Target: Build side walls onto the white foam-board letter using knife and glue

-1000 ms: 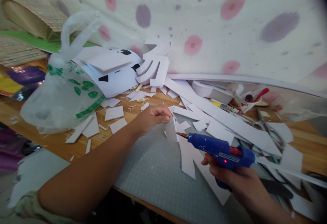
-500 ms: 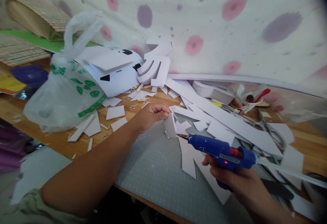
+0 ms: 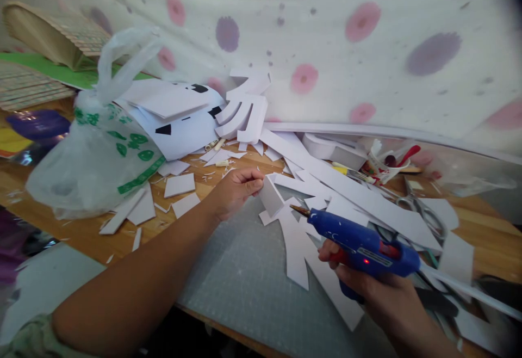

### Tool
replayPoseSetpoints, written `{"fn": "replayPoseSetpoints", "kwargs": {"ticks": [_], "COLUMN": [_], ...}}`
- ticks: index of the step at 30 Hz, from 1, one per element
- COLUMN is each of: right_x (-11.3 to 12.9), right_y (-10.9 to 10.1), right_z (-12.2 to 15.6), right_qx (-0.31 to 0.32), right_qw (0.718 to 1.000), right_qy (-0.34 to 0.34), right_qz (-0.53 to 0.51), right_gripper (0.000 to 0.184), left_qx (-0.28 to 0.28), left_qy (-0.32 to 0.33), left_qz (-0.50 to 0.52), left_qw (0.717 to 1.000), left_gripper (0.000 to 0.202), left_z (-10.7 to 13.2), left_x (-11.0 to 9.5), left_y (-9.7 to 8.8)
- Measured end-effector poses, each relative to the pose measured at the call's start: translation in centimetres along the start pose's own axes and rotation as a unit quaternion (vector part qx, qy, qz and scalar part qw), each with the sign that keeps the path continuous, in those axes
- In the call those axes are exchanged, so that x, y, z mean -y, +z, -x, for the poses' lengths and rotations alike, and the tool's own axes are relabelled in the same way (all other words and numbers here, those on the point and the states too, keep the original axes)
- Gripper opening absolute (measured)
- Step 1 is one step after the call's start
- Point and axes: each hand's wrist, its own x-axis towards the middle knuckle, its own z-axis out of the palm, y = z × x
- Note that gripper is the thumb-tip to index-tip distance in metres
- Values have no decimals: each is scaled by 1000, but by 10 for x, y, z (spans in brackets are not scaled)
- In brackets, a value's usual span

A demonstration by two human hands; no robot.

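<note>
My left hand (image 3: 238, 190) pinches a small white foam board piece (image 3: 271, 197) by its upper left corner, tilted above the grey cutting mat (image 3: 236, 282). In my right hand (image 3: 367, 287) is a blue glue gun (image 3: 359, 244), its red light lit and a long glue stick (image 3: 468, 290) running out of the back. The gun's brass nozzle points left, a short way right of the held piece and apart from it. Cut white board pieces (image 3: 294, 249) lie beneath and beside the nozzle.
A tied white plastic bag (image 3: 89, 162) with green print stands on the left. White strips (image 3: 359, 189) cross the right side, near scissors (image 3: 424, 211) and a cup (image 3: 383, 165) holding tools. Scraps (image 3: 179, 185) litter the wooden table. Behind hangs a dotted curtain (image 3: 302, 31).
The glue gun has drawn back to the right, opening a gap from the held piece, and its nozzle tips up more. The foam board piece has turned to show more of its flat face.
</note>
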Motion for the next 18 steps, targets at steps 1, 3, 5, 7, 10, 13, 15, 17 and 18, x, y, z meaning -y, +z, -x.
{"fn": "replayPoseSetpoints", "kwargs": {"ticks": [1,3,5,7,10,13,15,17,18], "right_x": [0,-1,-1,-2,-1,-1,-2,-3,-4], "right_y": [0,0,0,0,1,2,2,2,2], "right_z": [-1,-2,-2,-2,0,1,1,2,2], "right_qx": [-6,-20,-29,-35,-39,-47,-59,-68,-69], "right_qw": [1000,999,999,999,999,998,997,996,996], "right_qy": [-8,-21,-25,-18,4,7,8,11,13], "right_qz": [-7,-23,-33,-32,-28,-42,-55,-61,-61], "right_gripper": [21,19,18,18,18,18,19,19,18], "left_qx": [1,2,0,-2,1,9,9,9,9], "left_qy": [-8,-25,-40,-49,-57,-65,-69,-71,-71], "left_qz": [11,24,26,17,-2,-2,6,11,13], "left_qw": [1000,999,999,999,998,998,998,997,997], "left_gripper": [26,26,26,26,26,26,26,26,26], "left_z": [0,1,2,2,3,3,3,3,3], "left_x": [0,0,0,1,2,2,2,1,2], "left_y": [2,5,6,7,7,8,9,10,10]}}
